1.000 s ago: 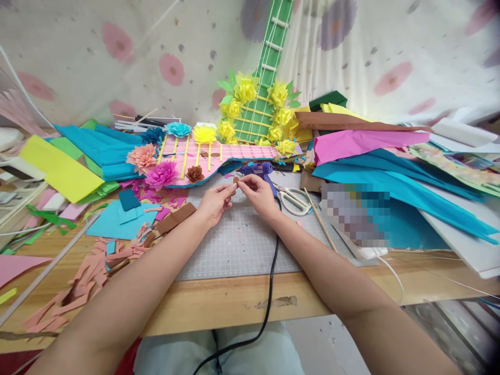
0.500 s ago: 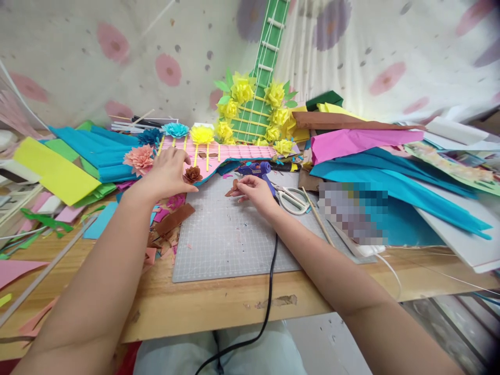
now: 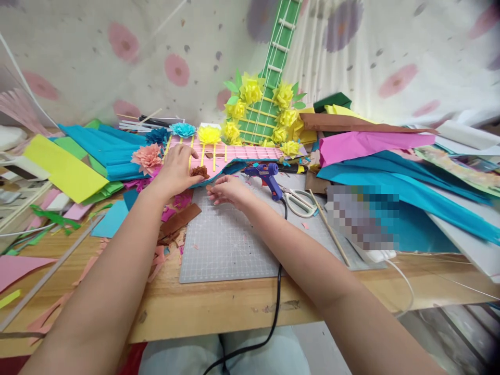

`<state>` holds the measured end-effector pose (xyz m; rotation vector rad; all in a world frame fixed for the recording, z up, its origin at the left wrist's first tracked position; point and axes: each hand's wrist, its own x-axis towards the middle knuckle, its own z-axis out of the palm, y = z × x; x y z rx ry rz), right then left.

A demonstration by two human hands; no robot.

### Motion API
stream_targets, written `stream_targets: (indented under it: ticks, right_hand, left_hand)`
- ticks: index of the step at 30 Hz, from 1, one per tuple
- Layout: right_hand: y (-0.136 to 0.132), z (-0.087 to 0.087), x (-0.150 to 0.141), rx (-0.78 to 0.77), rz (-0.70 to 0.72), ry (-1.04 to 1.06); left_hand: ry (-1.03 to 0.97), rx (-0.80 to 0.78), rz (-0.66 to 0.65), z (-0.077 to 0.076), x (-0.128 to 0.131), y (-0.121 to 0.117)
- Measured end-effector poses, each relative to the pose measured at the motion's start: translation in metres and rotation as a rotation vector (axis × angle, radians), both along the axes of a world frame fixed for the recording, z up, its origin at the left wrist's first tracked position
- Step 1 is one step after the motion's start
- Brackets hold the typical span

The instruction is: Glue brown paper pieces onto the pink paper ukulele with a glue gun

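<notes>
1. A whitish sheet (image 3: 219, 31) printed with pink flowers (image 3: 177, 70), purple flowers (image 3: 344, 24) and small grey spots (image 3: 219, 54) hangs beyond the back edge of a wooden worktop (image 3: 195, 307).
2. Upright folds (image 3: 312, 67) gather in the sheet right of centre; a slanting crease marks its upper left.
3. Pale, light-toned wood runs along the worktop's front edge, scarred by a worn patch (image 3: 287, 305) near the middle.
4. Below that edge, right of centre, shows a pale grey floor (image 3: 324, 346).
5. Soft, fairly even light washes the room.
</notes>
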<state>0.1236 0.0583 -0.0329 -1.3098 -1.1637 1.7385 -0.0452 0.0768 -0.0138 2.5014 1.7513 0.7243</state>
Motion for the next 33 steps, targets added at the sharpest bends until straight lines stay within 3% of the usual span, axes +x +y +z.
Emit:
stream_targets:
  ticks: [14, 20, 33]
  right_hand:
    - [-0.006, 0.008, -0.031, -0.03, -0.182, 0.049]
    - [-0.004, 0.011, -0.031, -0.053, -0.185, 0.096]
    - [0.001, 0.007, -0.021, -0.012, -0.132, 0.103]
  left_hand:
    - [-0.095, -0.025, 0.048, 0.0, -0.001, -0.001]
    - [-0.075, -0.053, 0.107, 0.004, 0.0, -0.003]
    - [-0.085, -0.06, 0.107, 0.002, 0.0, -0.002]
